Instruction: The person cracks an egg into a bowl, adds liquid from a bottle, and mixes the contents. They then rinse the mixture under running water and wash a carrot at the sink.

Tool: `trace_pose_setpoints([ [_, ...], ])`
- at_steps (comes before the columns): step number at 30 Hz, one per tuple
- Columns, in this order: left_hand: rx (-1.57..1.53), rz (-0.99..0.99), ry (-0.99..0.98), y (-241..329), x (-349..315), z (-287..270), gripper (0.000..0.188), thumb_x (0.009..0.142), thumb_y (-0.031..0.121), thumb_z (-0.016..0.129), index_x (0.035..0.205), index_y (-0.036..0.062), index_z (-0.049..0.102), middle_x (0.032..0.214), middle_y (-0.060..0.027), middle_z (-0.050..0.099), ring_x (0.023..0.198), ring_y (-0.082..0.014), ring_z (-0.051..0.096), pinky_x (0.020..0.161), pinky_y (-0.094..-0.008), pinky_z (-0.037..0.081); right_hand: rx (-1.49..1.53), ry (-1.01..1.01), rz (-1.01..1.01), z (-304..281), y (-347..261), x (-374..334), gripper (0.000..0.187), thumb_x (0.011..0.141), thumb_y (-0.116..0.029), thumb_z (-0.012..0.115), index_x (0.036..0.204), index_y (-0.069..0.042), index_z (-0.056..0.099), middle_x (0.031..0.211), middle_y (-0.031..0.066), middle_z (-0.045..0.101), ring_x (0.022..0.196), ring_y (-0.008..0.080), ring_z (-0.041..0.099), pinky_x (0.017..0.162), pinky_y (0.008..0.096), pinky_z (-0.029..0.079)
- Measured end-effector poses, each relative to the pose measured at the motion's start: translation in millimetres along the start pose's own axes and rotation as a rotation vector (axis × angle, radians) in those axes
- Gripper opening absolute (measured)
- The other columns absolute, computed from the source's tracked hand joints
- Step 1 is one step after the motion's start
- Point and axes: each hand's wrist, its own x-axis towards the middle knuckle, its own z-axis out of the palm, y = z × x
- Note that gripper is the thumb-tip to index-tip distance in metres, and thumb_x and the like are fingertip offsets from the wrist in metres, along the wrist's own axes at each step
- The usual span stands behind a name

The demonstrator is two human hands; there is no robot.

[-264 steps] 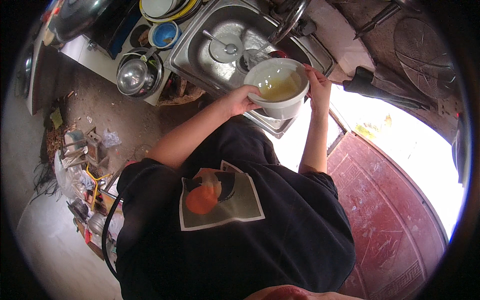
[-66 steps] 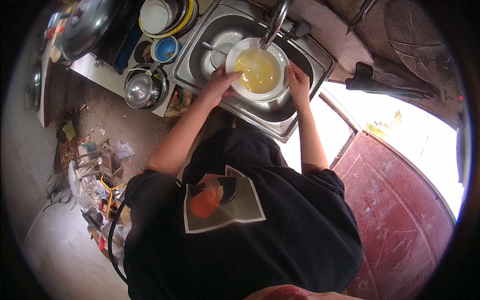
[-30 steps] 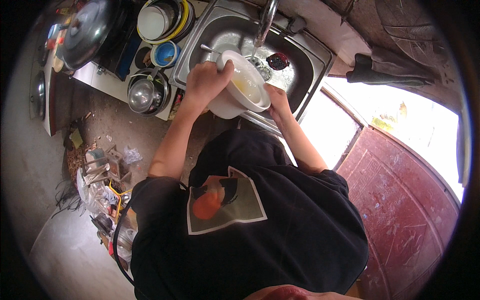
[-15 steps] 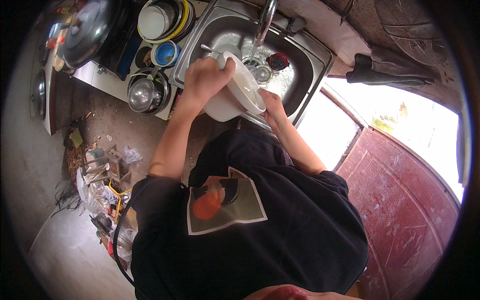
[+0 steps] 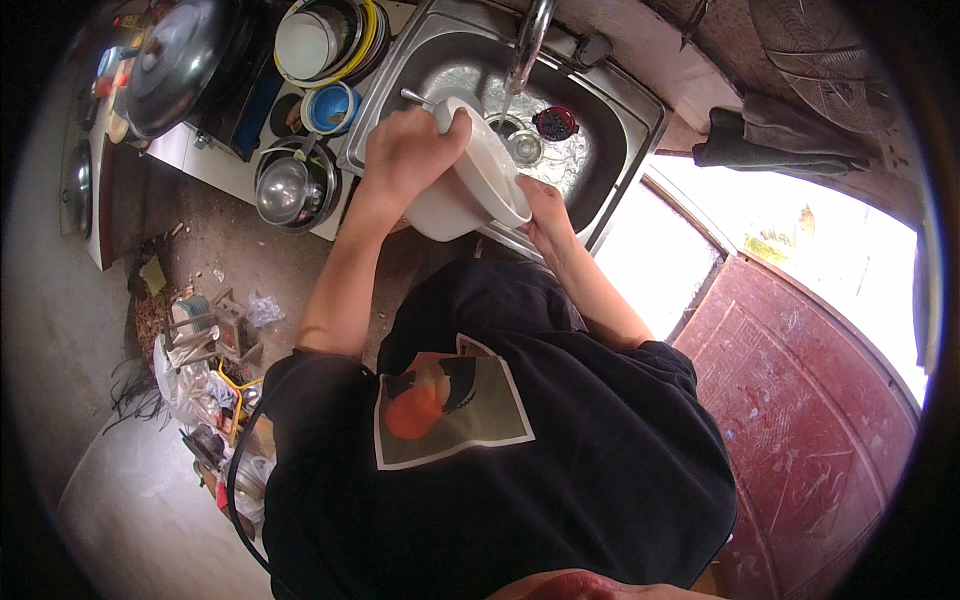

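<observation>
A white bowl [image 5: 440,212] is tilted over the near edge of the steel sink [image 5: 640,110], its mouth facing the basin. My left hand [image 5: 415,150] grips its left rim, thumb over the edge. On the opposite side my right hand [image 5: 543,212] holds the rim; its fingers are partly hidden by the bowl. Water runs from the faucet [image 5: 527,50] into the basin beyond the bowl. Down in the sink are a round strainer-like drain piece [image 5: 525,148] and a dark red round object [image 5: 555,124]. A metal handle [image 5: 416,97] sticks out behind my left hand.
Left of the sink, the counter carries stacked bowls [image 5: 305,45], a blue basin [image 5: 330,106] and a steel pot with a ladle-like bowl [image 5: 285,190]. A large dark wok lid [image 5: 178,65] is farther left. Bags and clutter [image 5: 185,380] lie on the floor. A reddish door panel [image 5: 800,400] stands at right.
The bowl has shifted very slightly, and the water streaming around the drain looks thinner. Both hands keep their hold on the rim.
</observation>
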Motion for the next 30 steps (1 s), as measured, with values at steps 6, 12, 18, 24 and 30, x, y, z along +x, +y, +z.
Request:
trace_pose_setpoints([
  [6,-0.067,0.000,-0.068,-14,1,-1,0.060,0.085,0.049,0.046,0.074,-0.0052,0.068,0.069,-0.0277,0.062,0.073,-0.0417,0.065,0.071,-0.0446,0.052,-0.049,0.057,-0.114,4,-6,-1,0.028,0.098,-0.021,0.047,0.093,0.002,0.062,0.068,0.0042,0.060,0.047,0.0101,0.053,0.040,0.0239,0.042],
  [12,-0.157,-0.018,-0.047,-18,0,1,0.060,0.085,0.049,0.047,0.073,-0.0060,0.068,0.068,-0.0282,0.061,0.073,-0.0429,0.064,0.071,-0.0450,0.051,-0.108,0.088,-0.127,1,-9,2,0.028,0.097,-0.021,0.047,0.095,0.001,0.063,0.060,0.0018,0.058,0.040,0.0071,0.045,0.036,0.0228,0.034],
  [18,-0.026,0.017,0.011,-5,1,-4,0.060,0.083,0.048,0.048,0.070,-0.0087,0.064,0.063,-0.0268,0.059,0.065,-0.0393,0.064,0.064,-0.0434,0.049,-0.017,0.065,-0.027,8,-2,4,0.026,0.096,-0.019,0.048,0.097,0.003,0.062,0.073,0.0056,0.063,0.053,0.0123,0.058,0.046,0.0253,0.047],
  [24,0.035,-0.003,-0.018,5,2,-10,0.064,0.083,0.051,0.044,0.071,-0.0081,0.066,0.065,-0.0280,0.059,0.066,-0.0399,0.063,0.066,-0.0438,0.050,0.051,0.003,0.032,8,9,-1,0.025,0.094,-0.019,0.052,0.101,0.003,0.063,0.084,0.0079,0.066,0.067,0.0161,0.064,0.056,0.0289,0.052],
  [30,0.039,-0.039,-0.099,10,4,-14,0.065,0.082,0.052,0.044,0.073,-0.0091,0.066,0.062,-0.0260,0.059,0.064,-0.0367,0.064,0.065,-0.0432,0.049,0.058,-0.013,0.042,9,15,-4,0.027,0.094,-0.021,0.054,0.102,0.003,0.063,0.085,0.0079,0.067,0.066,0.0149,0.063,0.055,0.0280,0.050],
])
